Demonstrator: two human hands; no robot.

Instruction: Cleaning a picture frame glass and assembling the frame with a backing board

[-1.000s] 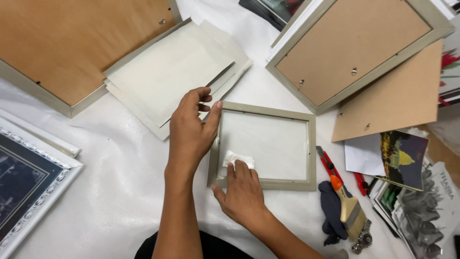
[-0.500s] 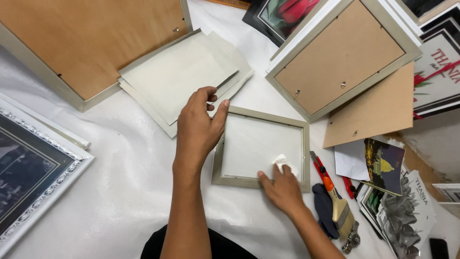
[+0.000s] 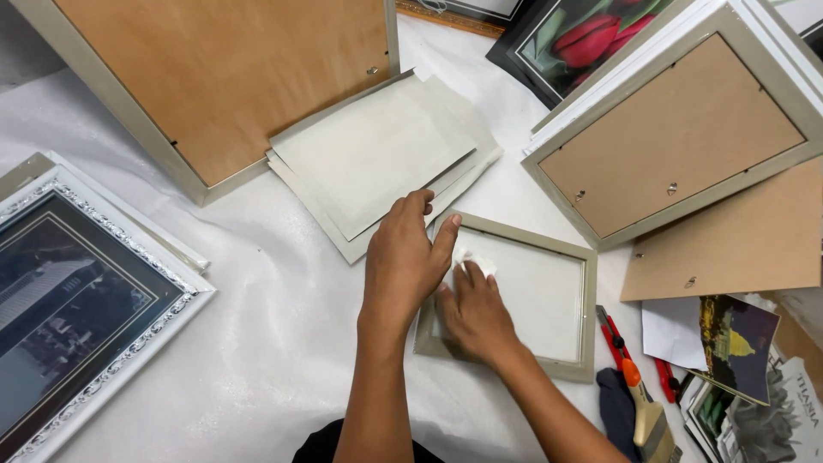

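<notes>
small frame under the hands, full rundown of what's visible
The small frame is rectangular, with a narrow grey-beige moulding that looks like painted wood, around a pale pane. It lies flat on the white sheet, slightly rotated, below the stack of pale boards. The left hand presses its upper left corner; the right hand holds a white cloth against the pane.

The left hand (image 3: 403,257) is laid flat, fingers spread forward; the right hand (image 3: 471,310) is pressed down just beside it, fingers bunched, forearms angled together.
</notes>
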